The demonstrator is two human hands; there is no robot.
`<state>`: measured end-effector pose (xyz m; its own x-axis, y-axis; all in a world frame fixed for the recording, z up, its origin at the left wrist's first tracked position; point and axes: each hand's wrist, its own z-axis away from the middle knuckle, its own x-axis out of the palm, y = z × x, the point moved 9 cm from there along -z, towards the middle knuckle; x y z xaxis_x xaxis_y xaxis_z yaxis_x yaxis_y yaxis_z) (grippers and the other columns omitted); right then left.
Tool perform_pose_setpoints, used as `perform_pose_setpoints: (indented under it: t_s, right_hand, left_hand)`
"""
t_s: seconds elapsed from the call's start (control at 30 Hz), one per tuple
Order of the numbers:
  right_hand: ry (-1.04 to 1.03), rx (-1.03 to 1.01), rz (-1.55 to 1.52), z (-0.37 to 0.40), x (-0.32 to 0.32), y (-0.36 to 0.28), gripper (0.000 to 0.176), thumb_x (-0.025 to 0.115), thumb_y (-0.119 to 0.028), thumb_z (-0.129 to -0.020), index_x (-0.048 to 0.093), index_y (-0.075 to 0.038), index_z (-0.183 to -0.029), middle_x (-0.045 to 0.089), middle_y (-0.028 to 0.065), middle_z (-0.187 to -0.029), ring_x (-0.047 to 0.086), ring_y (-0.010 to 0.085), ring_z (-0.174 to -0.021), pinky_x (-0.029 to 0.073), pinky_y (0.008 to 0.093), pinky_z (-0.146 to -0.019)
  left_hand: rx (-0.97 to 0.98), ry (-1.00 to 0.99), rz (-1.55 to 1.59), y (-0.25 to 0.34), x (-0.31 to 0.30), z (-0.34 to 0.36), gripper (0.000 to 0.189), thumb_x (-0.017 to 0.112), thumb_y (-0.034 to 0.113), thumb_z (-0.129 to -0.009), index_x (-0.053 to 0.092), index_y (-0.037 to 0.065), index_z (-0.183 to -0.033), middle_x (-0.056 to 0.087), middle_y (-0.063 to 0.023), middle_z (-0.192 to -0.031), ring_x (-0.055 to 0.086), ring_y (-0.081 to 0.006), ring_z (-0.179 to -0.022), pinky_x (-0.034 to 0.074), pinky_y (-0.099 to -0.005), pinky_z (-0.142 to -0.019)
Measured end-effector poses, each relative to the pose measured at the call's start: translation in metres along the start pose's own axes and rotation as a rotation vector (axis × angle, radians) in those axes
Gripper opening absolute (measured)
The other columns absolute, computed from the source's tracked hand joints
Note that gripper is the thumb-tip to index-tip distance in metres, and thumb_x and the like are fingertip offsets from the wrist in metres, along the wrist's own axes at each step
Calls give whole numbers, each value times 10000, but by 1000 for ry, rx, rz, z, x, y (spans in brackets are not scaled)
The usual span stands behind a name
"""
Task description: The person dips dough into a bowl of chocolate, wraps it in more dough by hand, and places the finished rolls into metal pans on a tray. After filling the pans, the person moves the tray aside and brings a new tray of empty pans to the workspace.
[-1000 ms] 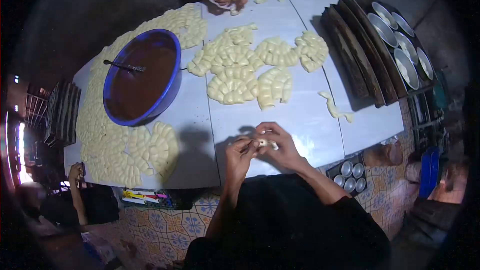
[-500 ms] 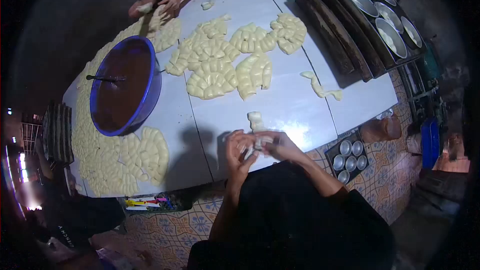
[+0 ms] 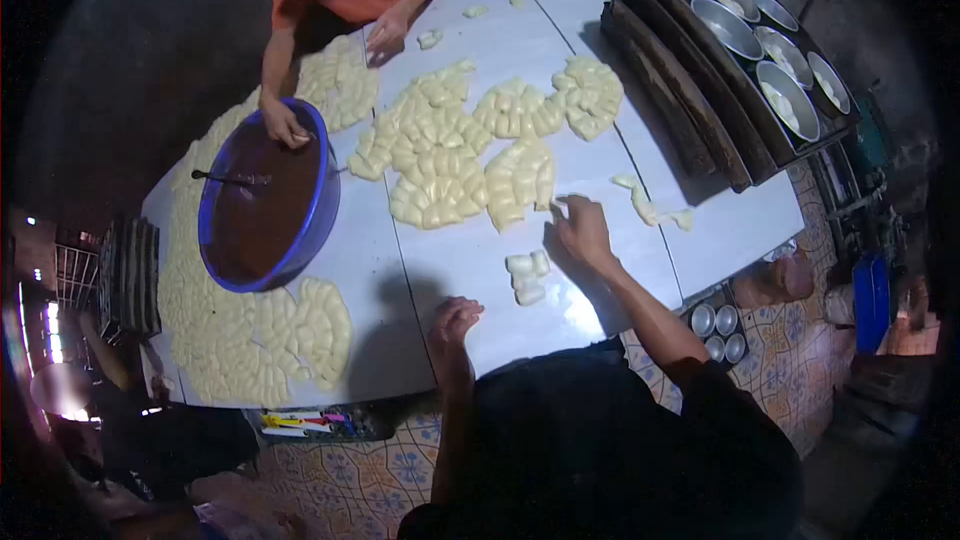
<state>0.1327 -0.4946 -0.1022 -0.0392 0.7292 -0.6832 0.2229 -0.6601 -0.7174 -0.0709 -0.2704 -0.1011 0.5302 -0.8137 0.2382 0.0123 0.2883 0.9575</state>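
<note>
My right hand (image 3: 584, 232) reaches forward over the white table, its fingers closed at the lower right edge of a pale dough cluster (image 3: 522, 180) and seeming to pinch it. My left hand (image 3: 456, 328) hovers by the near table edge, fingers loosely curled and apart, with nothing visible in it. Between the hands, a small group of shaped dough pieces (image 3: 526, 278) lies on the tabletop. More joined dough pieces (image 3: 438, 185) spread out beyond them. To the right of my right hand rests a thin, twisted dough strip (image 3: 648, 208).
A blue basin (image 3: 325, 210) of brown filling, with a dark-handled utensil, stands at left among many dough pieces (image 3: 230, 340). Opposite, a person in orange has one hand (image 3: 285, 127) at the basin's rim. Stacked dark trays (image 3: 680, 80) hold metal tins (image 3: 790, 100) at right.
My hands have separated: the right went forward to the dough cluster, the left drew back. More dough pieces now lie before me. The other person's hand moved to the basin.
</note>
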Motion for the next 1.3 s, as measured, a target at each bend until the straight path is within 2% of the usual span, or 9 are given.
perform_pose_setpoints:
  t_s: [0.2,0.3,0.5,0.53,0.77,0.83,0.97,1.1,1.3]
  right_hand:
    - [-58,-126,-99,-24,30,-10,251,636,-138,-678,632,-3,-889,623,244,-855,575,437,-851,459,472,-762]
    - [-267,164,-396,35,9,-30,202,715,-121,-700,578,7,-774,611,151,-761,625,216,-752,482,344,-703]
    - [-388,12,-863,85,-33,-61,399,796,-53,-687,610,-73,-1040,416,96,-1268,443,259,-1220,463,405,-989]
    - [-374,59,-906,81,-43,-75,318,750,1,-724,623,-18,-1016,449,78,-1208,502,174,-1118,462,286,-860]
    - [-315,46,-716,67,-13,-102,157,565,-81,-910,635,15,-1013,569,97,-934,581,171,-877,453,266,-806]
    - [-370,101,-1068,59,6,-107,273,535,-239,-948,639,3,-1017,532,109,-1108,553,181,-988,440,296,-859]
    - [-494,-504,-567,79,24,-164,621,647,-336,-865,379,-40,-1341,450,99,-1279,453,219,-1161,312,387,-1038]
    - [-806,-117,-1092,73,61,-163,938,761,-385,-752,201,-87,-1443,386,106,-1336,424,209,-1211,367,375,-1007]
    - [-865,-92,-986,73,88,-164,1344,770,-691,-549,0,-152,-1511,108,101,-1536,357,263,-1225,413,371,-867]
  left_hand:
    - [17,-81,-127,16,20,-19,199,581,34,-818,564,-51,-996,617,-137,-907,632,-223,-852,514,-315,-799]
    - [20,6,-25,9,4,-17,209,580,88,-862,564,-48,-1020,623,-125,-930,628,-215,-877,504,-310,-818]
    - [-147,-161,-111,8,52,-1,358,538,134,-917,527,-60,-1218,618,-122,-1079,585,-188,-1015,444,-279,-894]
    - [-64,-227,-75,9,69,1,372,542,152,-937,516,-62,-1240,613,-111,-1090,567,-159,-1031,430,-256,-899]
    - [5,-76,-115,11,83,-5,230,653,18,-856,634,-54,-1074,611,-95,-1113,569,-114,-982,450,-237,-829]
    - [29,-4,-261,11,69,0,185,639,22,-864,639,-37,-1040,623,-77,-1076,582,-118,-937,464,-247,-790]
    - [-447,-105,892,-28,67,1,278,611,212,-898,607,-10,-1064,622,-108,-1080,592,-202,-997,477,-316,-880]
    - [-310,-370,1202,47,75,-2,850,515,642,-846,393,-45,-1331,490,-192,-1300,525,-271,-1143,488,-402,-891]
    - [36,-177,396,104,-74,-192,578,374,527,-858,444,-12,-1054,507,-158,-933,520,-270,-833,442,-410,-733]
